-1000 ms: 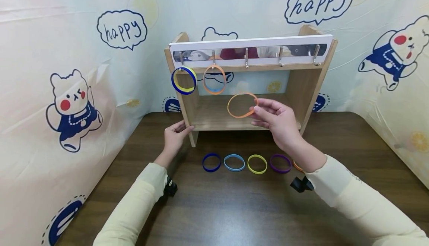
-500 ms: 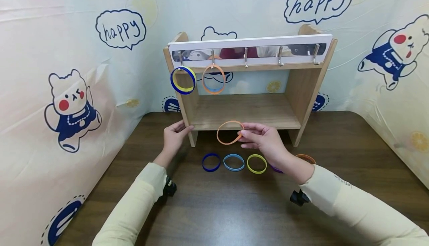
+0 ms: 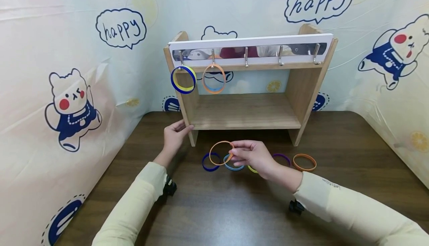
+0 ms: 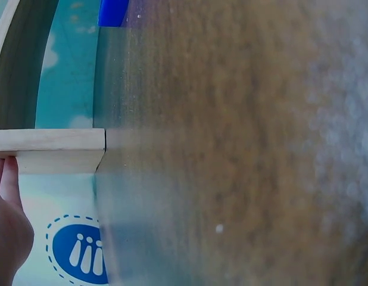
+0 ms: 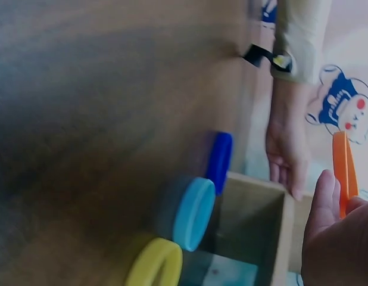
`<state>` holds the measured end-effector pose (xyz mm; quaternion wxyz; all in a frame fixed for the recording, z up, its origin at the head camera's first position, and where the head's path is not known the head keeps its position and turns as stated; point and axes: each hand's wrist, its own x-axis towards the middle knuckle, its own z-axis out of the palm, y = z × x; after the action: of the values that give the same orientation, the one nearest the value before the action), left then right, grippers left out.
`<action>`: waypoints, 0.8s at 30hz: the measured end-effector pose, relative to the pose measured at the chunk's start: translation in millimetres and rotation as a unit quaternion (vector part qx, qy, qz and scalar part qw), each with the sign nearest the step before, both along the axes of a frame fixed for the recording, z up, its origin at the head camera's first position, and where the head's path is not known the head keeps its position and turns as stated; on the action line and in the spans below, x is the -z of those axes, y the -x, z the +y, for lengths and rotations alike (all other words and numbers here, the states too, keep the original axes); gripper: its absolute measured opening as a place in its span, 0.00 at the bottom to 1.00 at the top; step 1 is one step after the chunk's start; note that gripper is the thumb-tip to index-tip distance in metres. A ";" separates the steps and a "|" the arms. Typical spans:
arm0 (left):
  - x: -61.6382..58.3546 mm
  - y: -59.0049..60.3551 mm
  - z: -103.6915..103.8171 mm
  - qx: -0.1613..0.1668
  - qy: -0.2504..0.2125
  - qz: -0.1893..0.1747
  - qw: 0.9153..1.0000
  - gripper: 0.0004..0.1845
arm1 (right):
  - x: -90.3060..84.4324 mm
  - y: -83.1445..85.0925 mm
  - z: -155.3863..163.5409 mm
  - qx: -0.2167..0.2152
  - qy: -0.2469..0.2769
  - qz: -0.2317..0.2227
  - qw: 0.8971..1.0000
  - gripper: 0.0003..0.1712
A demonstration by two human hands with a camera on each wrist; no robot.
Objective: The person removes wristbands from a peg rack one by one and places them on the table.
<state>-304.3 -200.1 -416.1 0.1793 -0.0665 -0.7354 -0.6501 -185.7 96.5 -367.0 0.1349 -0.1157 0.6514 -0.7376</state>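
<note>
Since a second ago the right hand (image 3: 252,157) has come down from in front of the shelf to just above the table (image 3: 234,208), still pinching the orange ring (image 3: 221,153) between thumb and fingertips. The ring now hangs over the row of rings on the table, covering part of the dark blue ring (image 3: 210,163) and light blue ring (image 3: 232,166); the hand hides most of the yellow ring (image 3: 251,169) and part of the purple ring (image 3: 282,159). The left hand (image 3: 174,137) rests with relaxed fingers against the wooden shelf (image 3: 246,112), probably just steadying it. The backdrop reads "happy" (image 3: 320,0) twice. Two hooks hold rings; the left wrist view is mostly blur.
</note>
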 end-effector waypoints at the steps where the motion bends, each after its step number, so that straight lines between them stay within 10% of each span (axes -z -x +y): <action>1: -0.4 -0.4 0.1 -0.001 0.002 0.001 1.000 0.24 | 3.0 -0.7 -1.1 -0.005 0.001 -0.006 1.000 0.19; 24: -25.5 -21.4 7.7 0.013 0.005 -0.006 1.000 0.20 | 49.0 -25.4 -29.2 -0.041 -0.043 -0.072 0.996 0.20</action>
<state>-282.9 -192.4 -390.6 0.1663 -0.0735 -0.7386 -0.6491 -160.3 67.4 -415.9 0.2162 -0.0833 0.6658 -0.7093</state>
